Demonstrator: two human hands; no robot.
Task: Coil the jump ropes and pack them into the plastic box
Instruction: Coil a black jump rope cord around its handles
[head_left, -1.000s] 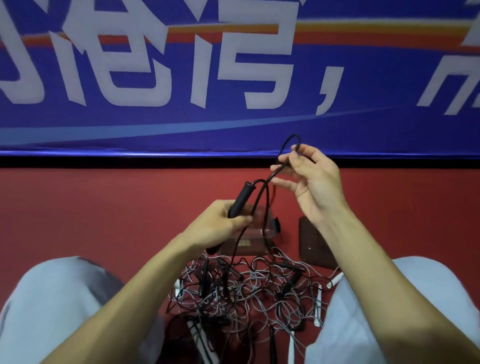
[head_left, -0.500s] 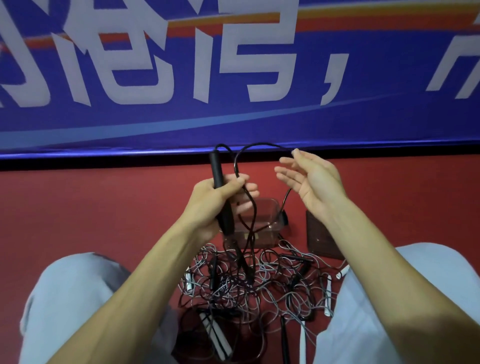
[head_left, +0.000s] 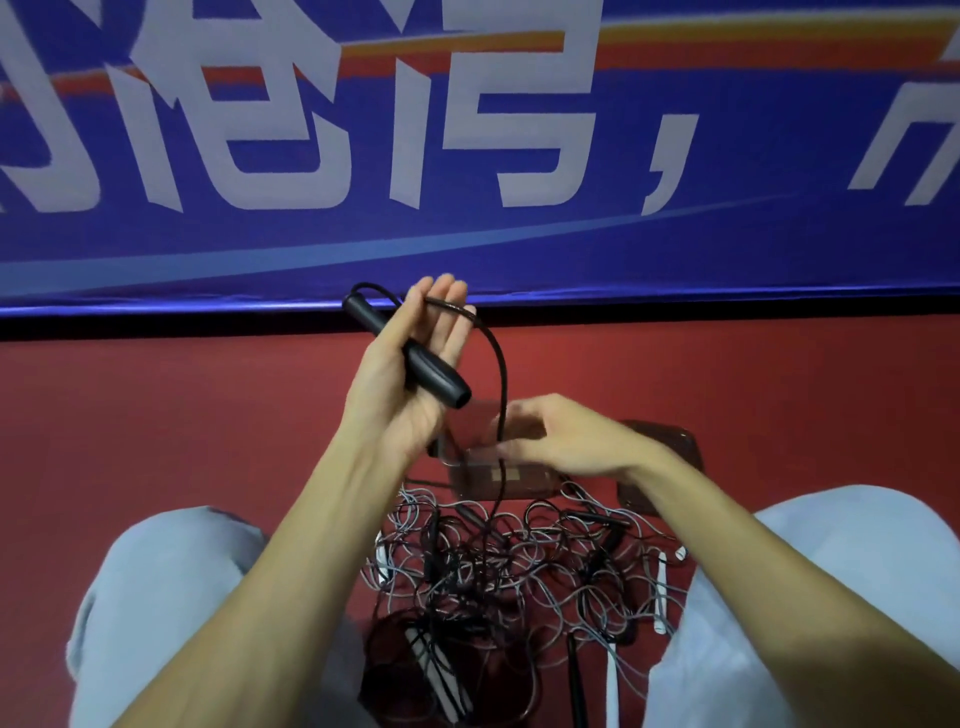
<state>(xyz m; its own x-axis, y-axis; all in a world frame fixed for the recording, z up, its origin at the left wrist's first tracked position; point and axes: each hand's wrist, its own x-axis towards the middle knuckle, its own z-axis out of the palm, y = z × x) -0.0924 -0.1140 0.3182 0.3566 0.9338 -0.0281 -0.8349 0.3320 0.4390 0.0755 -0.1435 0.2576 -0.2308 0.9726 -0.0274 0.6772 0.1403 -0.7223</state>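
Above the plastic box (head_left: 519, 480), the left hand (head_left: 400, 389) thumb-clamps a black handle (head_left: 439, 382), fingers straight. The right hand (head_left: 571, 441) is blurred at the cord (head_left: 502, 374), its grip unclear.

Probably a sports hall or event venue. A large blue banner (head_left: 467, 244) with white characters is hanging along the wall, red sports-style flooring (head_left: 156, 415) is running beneath, and tangled jump ropes (head_left: 509, 571) are lying on it.

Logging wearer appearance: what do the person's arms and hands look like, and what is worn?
The left forearm and right forearm are bare, no sleeves in view. The left hand and the motion-blurred right hand show no gloves, rings, watch or bands. Over the knees, light grey-blue trousers.
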